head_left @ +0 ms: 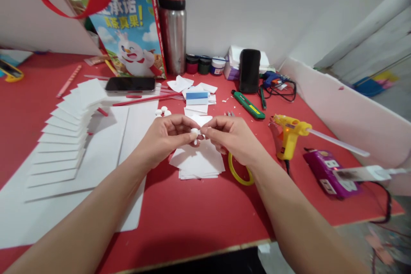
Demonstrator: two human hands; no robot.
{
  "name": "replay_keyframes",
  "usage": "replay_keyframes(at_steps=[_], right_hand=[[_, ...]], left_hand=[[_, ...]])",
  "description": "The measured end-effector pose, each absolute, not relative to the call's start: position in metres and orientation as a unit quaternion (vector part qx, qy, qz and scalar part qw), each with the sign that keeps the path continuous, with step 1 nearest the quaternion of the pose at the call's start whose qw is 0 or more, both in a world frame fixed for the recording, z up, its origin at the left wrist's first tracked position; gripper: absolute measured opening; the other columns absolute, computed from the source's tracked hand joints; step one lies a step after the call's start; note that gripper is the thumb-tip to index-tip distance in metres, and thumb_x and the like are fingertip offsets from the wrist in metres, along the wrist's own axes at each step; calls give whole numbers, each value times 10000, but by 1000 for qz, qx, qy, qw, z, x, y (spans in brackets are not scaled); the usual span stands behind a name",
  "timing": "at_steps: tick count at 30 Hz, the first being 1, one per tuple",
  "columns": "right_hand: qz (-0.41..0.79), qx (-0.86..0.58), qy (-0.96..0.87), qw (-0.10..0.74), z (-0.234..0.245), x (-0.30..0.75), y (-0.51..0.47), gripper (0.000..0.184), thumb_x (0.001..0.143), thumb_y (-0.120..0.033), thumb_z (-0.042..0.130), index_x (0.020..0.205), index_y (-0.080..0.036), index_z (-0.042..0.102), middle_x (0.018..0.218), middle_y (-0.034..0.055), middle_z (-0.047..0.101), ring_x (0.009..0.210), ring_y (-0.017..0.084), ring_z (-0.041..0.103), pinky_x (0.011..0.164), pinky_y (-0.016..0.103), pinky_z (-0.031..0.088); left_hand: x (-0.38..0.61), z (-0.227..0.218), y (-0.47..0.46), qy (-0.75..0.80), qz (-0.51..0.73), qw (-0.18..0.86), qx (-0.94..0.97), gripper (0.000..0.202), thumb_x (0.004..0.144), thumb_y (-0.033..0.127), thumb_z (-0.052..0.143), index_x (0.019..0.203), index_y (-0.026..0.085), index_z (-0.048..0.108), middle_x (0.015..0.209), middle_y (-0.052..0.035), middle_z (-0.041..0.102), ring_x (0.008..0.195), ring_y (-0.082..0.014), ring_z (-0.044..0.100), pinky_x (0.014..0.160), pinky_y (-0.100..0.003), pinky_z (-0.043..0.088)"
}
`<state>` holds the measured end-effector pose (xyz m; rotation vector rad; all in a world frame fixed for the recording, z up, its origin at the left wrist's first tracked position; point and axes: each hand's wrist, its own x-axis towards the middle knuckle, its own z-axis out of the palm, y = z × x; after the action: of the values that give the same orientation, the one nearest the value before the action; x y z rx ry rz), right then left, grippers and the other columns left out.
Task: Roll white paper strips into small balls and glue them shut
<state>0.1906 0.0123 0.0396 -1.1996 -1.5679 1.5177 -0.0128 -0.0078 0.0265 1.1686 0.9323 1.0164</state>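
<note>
My left hand (167,135) and my right hand (229,135) meet above the red table (199,214). Both pinch a small white foam piece (195,132) between their fingertips. Directly below them lies a stack of white foam squares (197,162). A few small white round pieces (162,111) sit just beyond my left hand. A yellow ring of tape (237,173) lies under my right wrist.
A stepped white foam staircase model (64,132) stands at the left on white sheets. A yellow glue gun (289,135), a purple power strip (327,171) and a green cutter (248,105) are at the right. A phone (130,84), a steel flask (171,25), paint pots and a bag stand at the back.
</note>
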Motion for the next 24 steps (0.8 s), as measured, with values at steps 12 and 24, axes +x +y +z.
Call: replay_keyframes(at_steps=[12,24], right_hand=[[457,-504,-605,414,37,173,1,93,791,-232,710,750,-151,693,620,-18,634,501,68,481,489,221,388],[196,-453,-776,392,35,172,-4,103,848,-127,636,759,-150,682,703,8,654,601,100,514,607,257,394]], left_hand=[[-3,32,-11,463,458,566,505,337,760,222,815,1077,119,766,862,-69,791,743,-183,739,779,-325,609],[0,29,-13,484,476,500,538,268,776,242,800,1034,173,817,949,-62,815,803,-207,763,777,-315,629]])
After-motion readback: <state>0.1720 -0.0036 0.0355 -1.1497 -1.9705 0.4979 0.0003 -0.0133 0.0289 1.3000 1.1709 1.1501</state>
